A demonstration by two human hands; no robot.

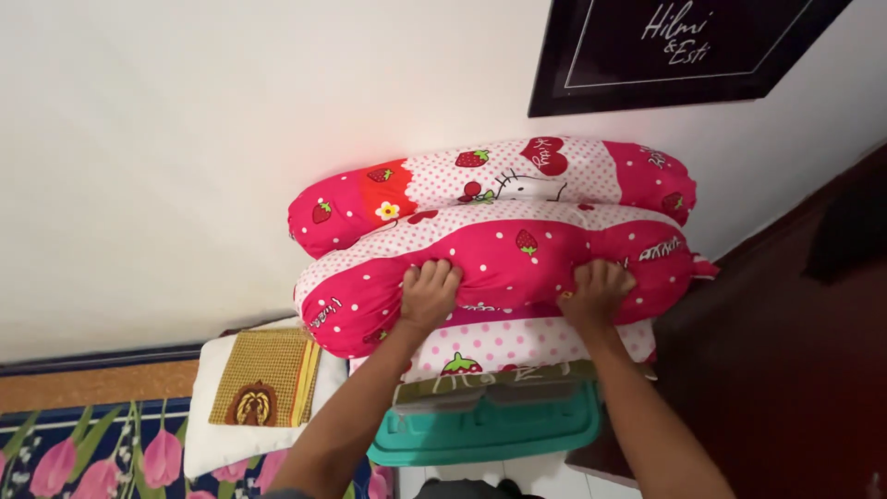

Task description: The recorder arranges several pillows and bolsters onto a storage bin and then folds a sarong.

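Two long pink bolster pillows with strawberry and polka-dot print lie stacked against the white wall. My left hand (429, 292) and my right hand (596, 290) both press and grip the front bolster (517, 254), fingers curled into its fabric. The rear bolster (517, 176) rests behind and slightly above it, touching the wall. Under the front bolster lies a flat pink polka-dot pillow (517, 344), on top of a teal plastic bin lid (490, 430).
A white pillow (208, 434) with a folded yellow-brown woven mat (263, 377) sits to the left, on a dark blue tulip-print mattress (83, 453). A dark framed picture (665, 46) hangs above. Dark wooden furniture (785, 351) stands at the right.
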